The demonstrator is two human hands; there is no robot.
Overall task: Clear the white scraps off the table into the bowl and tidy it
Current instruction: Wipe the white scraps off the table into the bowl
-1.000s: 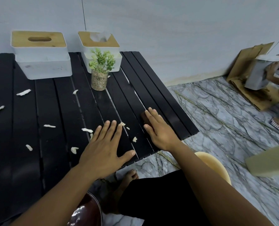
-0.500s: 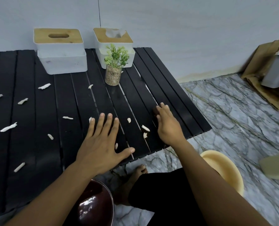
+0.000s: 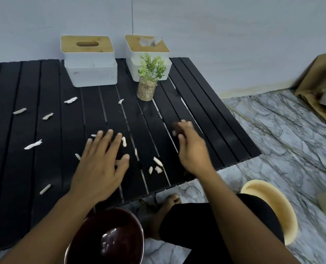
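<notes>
White scraps lie scattered over the black slatted table (image 3: pixel 215 130), some far left (image 3: pixel 33 145) and a small cluster (image 3: pixel 157 161) between my hands near the front edge. My left hand (image 3: pixel 99 164) rests flat on the slats with fingers spread; a few scraps lie round its fingertips. My right hand (image 3: pixel 192 149), blurred, has its fingers curled round a small dark brown pad (image 3: pixel 175 126) on the table. A dark red bowl (image 3: pixel 128 225) sits below the front edge, partly hidden by my left forearm.
Two white tissue boxes with wooden lids (image 3: pixel 90 61) (image 3: pixel 147 48) and a small potted plant (image 3: pixel 147 88) stand at the table's back. A yellow bowl (image 3: pixel 284 212) sits on the marble floor by my knee. Cardboard (image 3: pixel 314 88) leans at far right.
My right hand went from lying flat to curling its fingers round the brown pad. Scraps now lie gathered between my hands. My left hand stays flat on the table.
</notes>
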